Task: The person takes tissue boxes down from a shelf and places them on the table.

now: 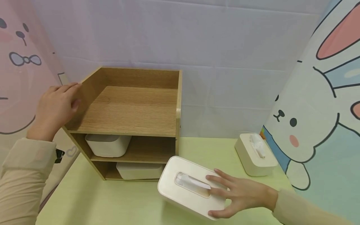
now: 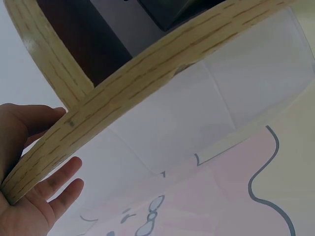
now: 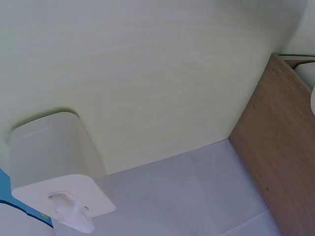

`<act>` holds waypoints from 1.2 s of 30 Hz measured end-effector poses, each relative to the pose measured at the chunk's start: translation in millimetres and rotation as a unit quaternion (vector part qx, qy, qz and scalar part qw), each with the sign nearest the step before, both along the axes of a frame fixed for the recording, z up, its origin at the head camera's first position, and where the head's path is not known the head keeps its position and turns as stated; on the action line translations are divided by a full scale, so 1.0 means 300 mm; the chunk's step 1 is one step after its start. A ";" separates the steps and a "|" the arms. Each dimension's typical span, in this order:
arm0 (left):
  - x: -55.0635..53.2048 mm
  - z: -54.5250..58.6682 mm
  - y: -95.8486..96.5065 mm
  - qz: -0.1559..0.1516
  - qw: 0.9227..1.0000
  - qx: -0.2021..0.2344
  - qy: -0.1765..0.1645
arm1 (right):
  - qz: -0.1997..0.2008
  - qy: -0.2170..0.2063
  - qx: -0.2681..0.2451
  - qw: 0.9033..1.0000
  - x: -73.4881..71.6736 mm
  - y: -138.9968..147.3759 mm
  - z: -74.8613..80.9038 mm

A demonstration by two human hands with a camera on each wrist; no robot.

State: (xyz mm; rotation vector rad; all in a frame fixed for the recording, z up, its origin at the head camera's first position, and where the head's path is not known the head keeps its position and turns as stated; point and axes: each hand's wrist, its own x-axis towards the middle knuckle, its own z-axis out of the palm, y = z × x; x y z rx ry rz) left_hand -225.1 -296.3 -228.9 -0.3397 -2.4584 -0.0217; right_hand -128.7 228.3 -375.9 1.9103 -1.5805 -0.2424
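A wooden desk shelf (image 1: 135, 107) stands on the table, its open top tier facing up. My left hand (image 1: 57, 106) grips the upper edge of its left side panel. In the left wrist view, the thumb and fingers (image 2: 67, 191) lie on opposite sides of that wooden edge (image 2: 98, 105). In front of the shelf's right corner is a white tissue box (image 1: 182, 195), tilted, with a tissue in its slot. My right hand (image 1: 239, 193) holds this box by its right end, fingers spread over the top and thumb at the near edge. The right wrist view does not show this hand.
Another tissue box (image 1: 254, 154) stands at the table's back right. White containers sit in the shelf's middle compartment (image 1: 108, 145) and lower compartment (image 1: 139, 171). Behind are a pale curtain (image 1: 225, 62) and a rabbit-print panel (image 1: 317, 125). The table (image 1: 112, 203) is light green.
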 end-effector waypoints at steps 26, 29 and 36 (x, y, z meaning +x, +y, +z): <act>0.013 0.006 0.004 -0.001 1.000 0.003 0.010 | -0.156 -0.092 -0.060 0.982 -0.038 0.181 -0.179; 0.010 0.006 0.003 0.001 1.000 0.000 0.007 | -0.167 -0.109 -0.079 0.977 -0.060 0.191 -0.213; 0.007 0.008 0.005 0.003 1.000 -0.002 0.000 | -0.218 -0.132 -0.114 0.960 -0.094 0.209 -0.286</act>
